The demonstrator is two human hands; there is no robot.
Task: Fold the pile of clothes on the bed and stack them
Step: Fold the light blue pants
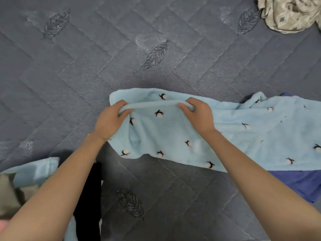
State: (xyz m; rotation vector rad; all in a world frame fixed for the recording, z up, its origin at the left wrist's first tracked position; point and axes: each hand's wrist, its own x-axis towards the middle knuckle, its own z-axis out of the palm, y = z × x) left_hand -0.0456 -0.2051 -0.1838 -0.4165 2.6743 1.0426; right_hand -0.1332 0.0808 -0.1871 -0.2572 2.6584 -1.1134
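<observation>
Bare forearms (57, 197) reach in from the bottom edge. Beside the left one, below and left of the fleece garment (173, 133), lies a strip of black cloth (90, 192), flat and matte.

The left hand (111, 119) and right hand (198, 115) both grip the fleece garment's rolled far edge, set a little apart along it. On each hand the fingers curl over the roll and the thumb closes on it from the near side, so the edge is clamped rather than merely touched. Holding one edge at two points looks meant to draw it taut and straight, probably so it can be laid over for a fold.

The garment is pale blue, thick and plush, dotted with small white tufts bearing dark sprigs. It lies spread on the quilted bedspread (86, 58) and trails off to the right, with soft puckers below the hands. The bedspread is slate grey, stitched in zigzags with embroidered leaves.

A smooth violet-blue cloth (298, 185) shows under the fleece garment's right end. To its lower left, another pale blue fleece piece (38, 169) lies over olive-tan cloth (8, 193). Well off to its upper right sits a crumpled beige patterned cloth (288, 13), seemingly not yet folded.
</observation>
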